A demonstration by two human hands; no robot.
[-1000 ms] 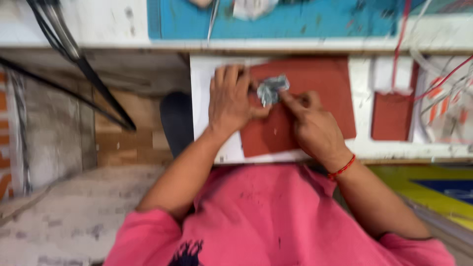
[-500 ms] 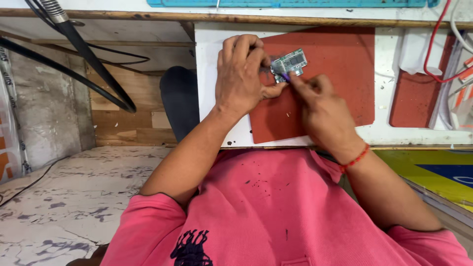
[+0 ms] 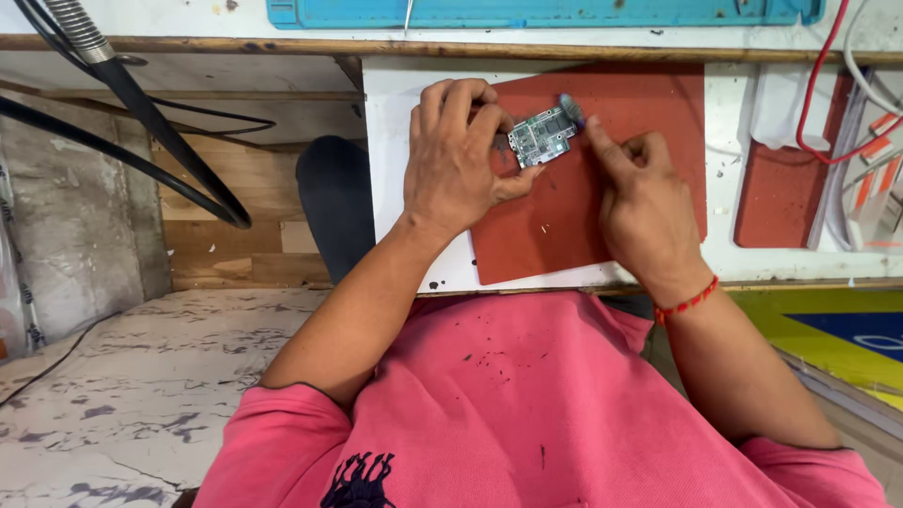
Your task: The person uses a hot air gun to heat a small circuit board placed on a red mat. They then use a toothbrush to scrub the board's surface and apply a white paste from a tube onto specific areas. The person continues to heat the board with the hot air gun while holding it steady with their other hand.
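— Looking down, what fills your view, biggest things first?

— Working at a white bench with a red silicone mat on it, my pink shirt below. Compared with a second ago the view has steadied and come closer; the mat now sits square under my hands instead of blurred and off to one side.

— And your hands?

— My left hand is closed around the near edge of a small green circuit board, thumb beneath and fingers curled over, holding it tilted just above the mat. My right hand is pinched shut on a thin blue-tipped tool, whose tip now touches the board's upper right corner. Half a second ago that tip sat lower on the board, so I judge the work has moved along its edge.

— What surrounds you?

— A blue mat lies along the far shelf, a smaller red pad to the right, red wires beside it, black hoses at left, and a stained pale floor.
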